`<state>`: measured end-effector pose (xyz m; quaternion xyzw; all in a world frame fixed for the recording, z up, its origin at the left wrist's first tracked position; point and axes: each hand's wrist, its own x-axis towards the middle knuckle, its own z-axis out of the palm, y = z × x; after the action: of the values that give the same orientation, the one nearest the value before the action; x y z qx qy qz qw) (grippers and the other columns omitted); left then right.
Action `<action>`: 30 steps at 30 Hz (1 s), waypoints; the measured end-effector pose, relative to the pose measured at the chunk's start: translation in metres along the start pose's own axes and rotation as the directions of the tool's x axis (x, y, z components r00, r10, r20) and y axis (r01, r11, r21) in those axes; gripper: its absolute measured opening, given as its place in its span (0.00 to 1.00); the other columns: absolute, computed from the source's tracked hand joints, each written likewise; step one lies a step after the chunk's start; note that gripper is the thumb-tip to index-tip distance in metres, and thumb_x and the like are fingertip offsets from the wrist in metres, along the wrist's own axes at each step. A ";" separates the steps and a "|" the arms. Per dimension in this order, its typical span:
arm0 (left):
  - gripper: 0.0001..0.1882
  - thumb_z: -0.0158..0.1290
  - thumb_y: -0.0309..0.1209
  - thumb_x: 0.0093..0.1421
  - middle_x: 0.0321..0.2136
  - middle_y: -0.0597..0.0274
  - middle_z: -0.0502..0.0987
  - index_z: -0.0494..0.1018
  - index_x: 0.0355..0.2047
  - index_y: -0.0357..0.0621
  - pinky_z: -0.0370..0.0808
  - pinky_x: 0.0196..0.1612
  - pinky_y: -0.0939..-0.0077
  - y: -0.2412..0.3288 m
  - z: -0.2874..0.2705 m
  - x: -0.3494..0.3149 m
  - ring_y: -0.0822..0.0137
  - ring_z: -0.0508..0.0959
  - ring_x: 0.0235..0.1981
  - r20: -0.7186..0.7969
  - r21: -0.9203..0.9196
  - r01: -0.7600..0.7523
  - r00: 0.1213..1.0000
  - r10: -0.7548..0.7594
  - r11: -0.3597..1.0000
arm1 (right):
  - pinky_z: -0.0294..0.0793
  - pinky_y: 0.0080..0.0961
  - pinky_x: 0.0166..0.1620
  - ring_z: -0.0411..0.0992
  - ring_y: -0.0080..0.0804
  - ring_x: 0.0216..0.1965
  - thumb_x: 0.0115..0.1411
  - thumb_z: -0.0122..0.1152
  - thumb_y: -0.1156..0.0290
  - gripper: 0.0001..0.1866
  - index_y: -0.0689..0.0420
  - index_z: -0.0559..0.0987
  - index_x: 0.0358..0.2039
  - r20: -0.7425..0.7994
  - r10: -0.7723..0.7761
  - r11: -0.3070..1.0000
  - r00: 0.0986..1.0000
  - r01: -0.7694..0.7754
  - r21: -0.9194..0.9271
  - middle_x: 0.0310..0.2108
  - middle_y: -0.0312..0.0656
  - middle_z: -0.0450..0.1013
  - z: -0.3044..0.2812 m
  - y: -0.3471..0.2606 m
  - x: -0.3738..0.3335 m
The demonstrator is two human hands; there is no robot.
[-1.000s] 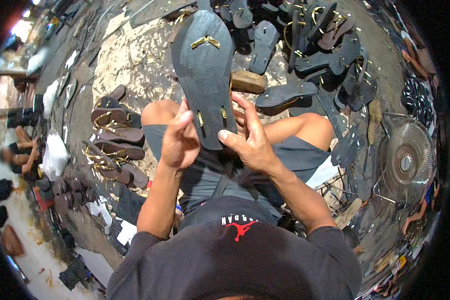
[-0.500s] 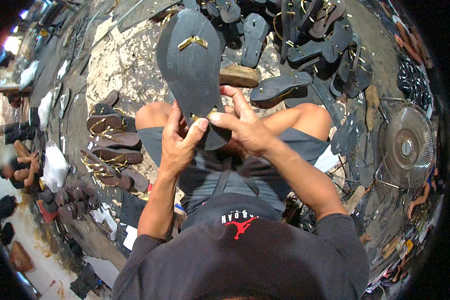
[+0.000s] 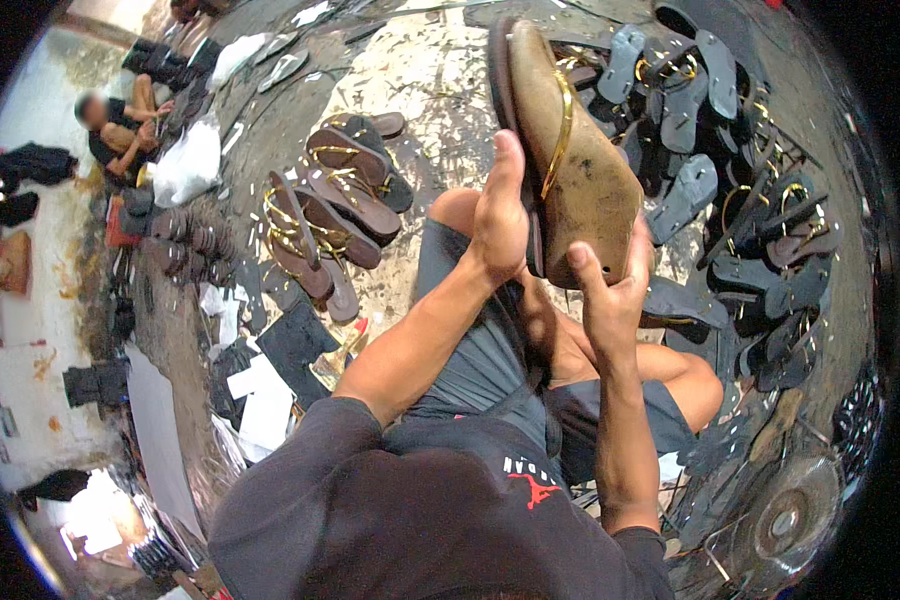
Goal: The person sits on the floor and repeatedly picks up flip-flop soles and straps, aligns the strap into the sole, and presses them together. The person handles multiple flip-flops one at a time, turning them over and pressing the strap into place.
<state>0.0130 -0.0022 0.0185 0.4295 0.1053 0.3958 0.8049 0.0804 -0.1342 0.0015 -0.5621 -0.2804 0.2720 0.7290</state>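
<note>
A tan shoe last (image 3: 595, 195), worn and scuffed, is held up in front of my lap with its toe pointing away from me. Along its left side lies a dark sandal sole (image 3: 508, 90), and a thin gold strap (image 3: 561, 145) crosses over the last. My left hand (image 3: 500, 215) presses its palm and fingers against the sole side. Around the heel end, my right hand (image 3: 615, 290) grips the last with the thumb on the near face; some of its fingers are hidden behind it.
Brown sandals with gold straps (image 3: 345, 195) are heaped beyond my left knee. Many black sandals (image 3: 685, 195) spread across the right, one (image 3: 682, 303) close to my right leg. A fan (image 3: 785, 520) stands lower right. White paper (image 3: 267, 400), a plastic bag (image 3: 188, 165) and another person (image 3: 120, 140) are leftward.
The sandal, earlier held with its underside and folded gold strap ends up, is now turned on its side, showing the last. My right hand moved to the heel end. The view swung left.
</note>
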 end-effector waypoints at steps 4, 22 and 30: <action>0.34 0.41 0.55 0.73 0.54 0.55 0.74 0.71 0.57 0.33 0.63 0.64 0.69 0.006 -0.074 0.056 0.66 0.71 0.54 -0.556 0.516 0.118 0.799 0.227 0.849 | 0.75 0.33 0.53 0.78 0.38 0.47 0.60 0.70 0.58 0.29 0.62 0.75 0.56 0.156 0.149 0.957 0.976 -0.103 -0.270 0.47 0.49 0.79 -0.017 0.022 0.027; 0.24 0.52 0.36 0.71 0.59 0.56 0.72 0.67 0.64 0.40 0.76 0.52 0.71 0.074 -0.168 -0.004 0.63 0.77 0.55 -0.414 0.621 0.214 0.906 0.084 0.754 | 0.69 0.33 0.47 0.69 0.38 0.39 0.52 0.66 0.72 0.13 0.54 0.82 0.40 -0.052 -0.231 0.847 0.971 0.175 -0.503 0.35 0.41 0.73 -0.059 0.134 0.177; 0.46 0.62 0.32 0.63 0.67 0.49 0.60 0.46 0.73 0.44 0.65 0.65 0.65 -0.025 -0.048 0.059 0.56 0.65 0.64 -0.085 0.435 0.202 0.979 -0.183 0.877 | 0.67 0.35 0.51 0.69 0.38 0.44 0.43 0.74 0.72 0.21 0.44 0.84 0.41 0.486 -0.517 0.464 0.705 0.708 -0.533 0.43 0.37 0.72 -0.058 0.025 -0.009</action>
<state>0.0416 0.0622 -0.0197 0.5800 0.2508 0.2882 0.7194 0.1139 -0.1739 -0.0363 -0.6086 -0.6353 -0.0653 0.4708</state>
